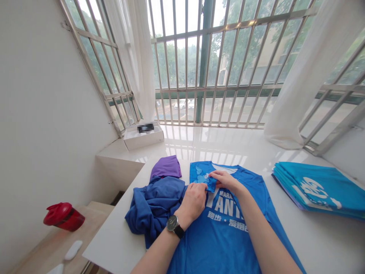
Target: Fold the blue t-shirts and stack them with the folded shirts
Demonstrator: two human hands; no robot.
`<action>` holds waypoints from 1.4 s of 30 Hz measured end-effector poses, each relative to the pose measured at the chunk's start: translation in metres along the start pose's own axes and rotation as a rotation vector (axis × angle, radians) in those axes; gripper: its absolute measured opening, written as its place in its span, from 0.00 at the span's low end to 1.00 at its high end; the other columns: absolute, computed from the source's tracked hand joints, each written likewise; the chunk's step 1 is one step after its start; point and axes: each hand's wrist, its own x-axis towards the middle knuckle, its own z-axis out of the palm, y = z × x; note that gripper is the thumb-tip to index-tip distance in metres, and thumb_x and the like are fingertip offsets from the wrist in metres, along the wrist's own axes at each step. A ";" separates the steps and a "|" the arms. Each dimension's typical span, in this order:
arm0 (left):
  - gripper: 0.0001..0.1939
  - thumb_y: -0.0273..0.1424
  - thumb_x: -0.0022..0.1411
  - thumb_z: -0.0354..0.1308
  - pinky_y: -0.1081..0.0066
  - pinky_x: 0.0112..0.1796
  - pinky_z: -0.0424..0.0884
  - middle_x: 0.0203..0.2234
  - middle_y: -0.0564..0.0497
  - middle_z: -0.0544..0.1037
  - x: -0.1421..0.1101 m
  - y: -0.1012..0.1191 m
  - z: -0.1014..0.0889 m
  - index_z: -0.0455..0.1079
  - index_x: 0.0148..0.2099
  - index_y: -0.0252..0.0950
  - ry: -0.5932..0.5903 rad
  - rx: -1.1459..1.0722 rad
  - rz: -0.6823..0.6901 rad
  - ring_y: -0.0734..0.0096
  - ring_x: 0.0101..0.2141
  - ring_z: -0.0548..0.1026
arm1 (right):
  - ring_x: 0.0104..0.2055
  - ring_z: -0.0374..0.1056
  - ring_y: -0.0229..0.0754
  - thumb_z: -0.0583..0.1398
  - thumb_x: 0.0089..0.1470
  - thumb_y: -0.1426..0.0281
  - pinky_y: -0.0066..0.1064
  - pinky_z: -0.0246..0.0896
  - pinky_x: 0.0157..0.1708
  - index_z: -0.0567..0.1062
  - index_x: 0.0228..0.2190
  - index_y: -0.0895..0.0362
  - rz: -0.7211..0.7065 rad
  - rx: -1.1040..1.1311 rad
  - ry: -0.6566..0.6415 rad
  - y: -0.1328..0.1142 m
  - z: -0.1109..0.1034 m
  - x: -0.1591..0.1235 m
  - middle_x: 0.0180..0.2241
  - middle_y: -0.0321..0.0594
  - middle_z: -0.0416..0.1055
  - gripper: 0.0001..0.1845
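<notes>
A bright blue printed T-shirt (219,236) lies flat on the white table (322,243), its collar away from me. One sleeve or side panel (201,176) is folded over its chest. My right hand (224,180) pinches the folded fabric near the collar. My left hand (193,201), with a black-strapped wristwatch (173,224) on its wrist, presses the same fold lower down. A crumpled dark blue garment (155,207) sits against the shirt's side, just left of my left hand, and a purple garment (167,167) lies beyond it.
A stack of folded turquoise shirts (313,190) lies at the table's right. A white box (144,139) stands on the glossy white sill by the barred windows. Lower left, on a lower wooden surface, are a red bottle (64,217) and a small white object (72,250).
</notes>
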 end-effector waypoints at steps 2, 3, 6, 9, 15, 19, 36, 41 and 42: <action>0.10 0.23 0.70 0.44 0.63 0.50 0.67 0.39 0.49 0.77 0.000 0.000 0.001 0.65 0.48 0.37 0.008 0.001 -0.001 0.65 0.41 0.73 | 0.32 0.72 0.41 0.66 0.46 0.53 0.29 0.68 0.30 0.80 0.31 0.57 -0.023 -0.006 0.024 -0.001 -0.001 0.000 0.29 0.40 0.77 0.19; 0.11 0.22 0.70 0.44 0.62 0.51 0.66 0.39 0.49 0.77 0.000 -0.001 0.001 0.65 0.48 0.37 0.010 0.002 0.001 0.65 0.41 0.73 | 0.34 0.73 0.42 0.65 0.47 0.52 0.29 0.69 0.31 0.80 0.31 0.57 -0.042 -0.010 0.044 -0.001 -0.002 0.001 0.31 0.41 0.77 0.20; 0.12 0.23 0.71 0.44 0.60 0.55 0.64 0.40 0.50 0.77 0.000 0.000 0.000 0.65 0.50 0.38 0.012 0.004 0.017 0.67 0.43 0.75 | 0.38 0.73 0.43 0.64 0.48 0.50 0.29 0.68 0.34 0.80 0.33 0.56 -0.106 -0.026 0.108 -0.003 -0.005 0.003 0.35 0.42 0.78 0.22; 0.13 0.23 0.72 0.43 0.59 0.57 0.62 0.42 0.49 0.78 0.000 0.003 -0.004 0.65 0.52 0.38 0.015 -0.011 0.036 0.67 0.45 0.75 | 0.36 0.73 0.43 0.64 0.47 0.49 0.29 0.67 0.32 0.81 0.34 0.57 -0.144 -0.062 0.171 -0.005 -0.011 0.004 0.34 0.42 0.78 0.24; 0.14 0.28 0.69 0.51 0.60 0.58 0.62 0.50 0.46 0.75 -0.002 0.004 -0.007 0.64 0.55 0.37 -0.039 0.032 0.063 0.63 0.53 0.71 | 0.29 0.70 0.42 0.66 0.45 0.51 0.29 0.66 0.25 0.81 0.28 0.59 -0.147 -0.150 0.248 -0.001 -0.027 0.003 0.25 0.42 0.76 0.22; 0.24 0.35 0.65 0.57 0.53 0.60 0.58 0.59 0.41 0.67 -0.005 0.001 -0.005 0.61 0.61 0.37 -0.101 0.126 0.029 0.54 0.60 0.63 | 0.28 0.71 0.43 0.65 0.46 0.52 0.29 0.68 0.24 0.81 0.27 0.59 -0.133 -0.182 0.249 0.005 -0.031 0.004 0.24 0.42 0.76 0.21; 0.07 0.34 0.66 0.59 0.62 0.46 0.67 0.40 0.48 0.75 -0.006 -0.006 -0.019 0.76 0.43 0.40 -0.212 0.211 0.094 0.60 0.44 0.70 | 0.29 0.73 0.42 0.70 0.41 0.59 0.28 0.71 0.23 0.79 0.28 0.58 -0.080 -0.260 0.201 0.024 -0.028 0.007 0.27 0.40 0.75 0.15; 0.08 0.31 0.68 0.55 0.61 0.45 0.67 0.39 0.49 0.77 -0.006 -0.006 -0.017 0.76 0.44 0.40 -0.242 0.211 0.091 0.61 0.42 0.72 | 0.26 0.72 0.39 0.70 0.42 0.60 0.28 0.72 0.23 0.79 0.29 0.59 -0.056 -0.236 0.192 0.024 -0.027 0.007 0.28 0.40 0.75 0.16; 0.08 0.29 0.68 0.54 0.61 0.44 0.67 0.39 0.48 0.77 -0.006 -0.006 -0.017 0.75 0.44 0.40 -0.248 0.218 0.093 0.61 0.41 0.72 | 0.26 0.71 0.39 0.70 0.42 0.60 0.28 0.72 0.23 0.79 0.29 0.59 -0.052 -0.233 0.190 0.024 -0.027 0.007 0.28 0.40 0.75 0.16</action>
